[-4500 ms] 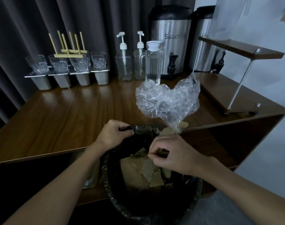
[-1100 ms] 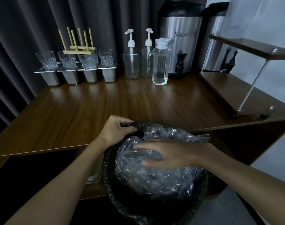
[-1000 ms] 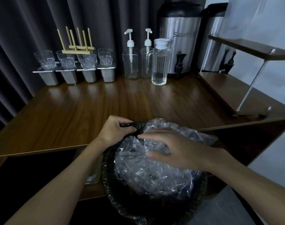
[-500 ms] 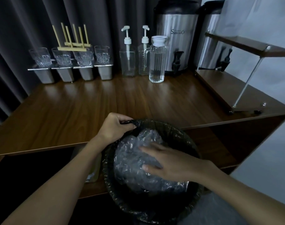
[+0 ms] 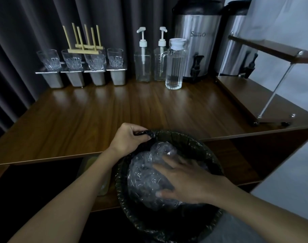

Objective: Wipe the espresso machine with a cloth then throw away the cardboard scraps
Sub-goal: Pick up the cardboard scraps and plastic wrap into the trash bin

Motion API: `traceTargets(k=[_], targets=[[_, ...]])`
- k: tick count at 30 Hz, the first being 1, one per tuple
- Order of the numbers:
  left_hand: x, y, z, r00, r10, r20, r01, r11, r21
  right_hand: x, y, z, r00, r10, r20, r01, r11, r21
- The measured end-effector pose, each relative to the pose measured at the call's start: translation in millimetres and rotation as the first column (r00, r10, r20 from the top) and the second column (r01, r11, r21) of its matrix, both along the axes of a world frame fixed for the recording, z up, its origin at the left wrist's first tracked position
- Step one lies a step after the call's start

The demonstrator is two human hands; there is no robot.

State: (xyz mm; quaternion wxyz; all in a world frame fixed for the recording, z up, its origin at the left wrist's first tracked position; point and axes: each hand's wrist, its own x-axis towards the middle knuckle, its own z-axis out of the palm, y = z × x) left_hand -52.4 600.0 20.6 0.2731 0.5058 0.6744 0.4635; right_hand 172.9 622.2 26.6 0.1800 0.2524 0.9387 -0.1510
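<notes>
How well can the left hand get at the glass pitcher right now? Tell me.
Probably yes, once freed: the left hand grips the bin liner rim, so it must let go first. Nothing stands between it and the pitcher on the countertop.

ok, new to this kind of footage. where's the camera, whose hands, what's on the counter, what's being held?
No robot here: a single camera worn on a person's head looks down at their own bare hands. The left hand grips the rim of a round bin with a black liner. The right hand presses flat, fingers spread, on crumpled clear plastic wrap inside it. On the dark wooden counter behind stand four glass tumblers, two clear pump bottles, a ribbed glass jug and two steel urns.
</notes>
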Motion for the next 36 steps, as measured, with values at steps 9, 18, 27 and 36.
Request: traceTargets(k=[9, 18, 27, 36], targets=[[0, 3, 1, 1.0, 0.0, -0.007, 0.0, 1.0, -0.015, -41, 24, -64, 0.994, 0.03, 0.108, -0.016, 0.992, -0.125], [7, -2, 2, 0.997, 0.059, 0.043, -0.058, 0.998, -0.02, -24, 33, -22, 0.99, 0.132, 0.047, -0.122, 0.977, -0.177], [19, -34, 1, 0.97, 0.233, 0.067, -0.234, 0.972, 0.009, -7, 35, -10, 0.966, 0.248, -0.07, -0.251, 0.968, -0.031], [10, -121, -5, 0.846, 0.532, 0.029, -0.532, 0.838, 0.122, 16, 14, -7, 0.767, 0.1, -0.634, 0.111, 0.952, 0.285]])
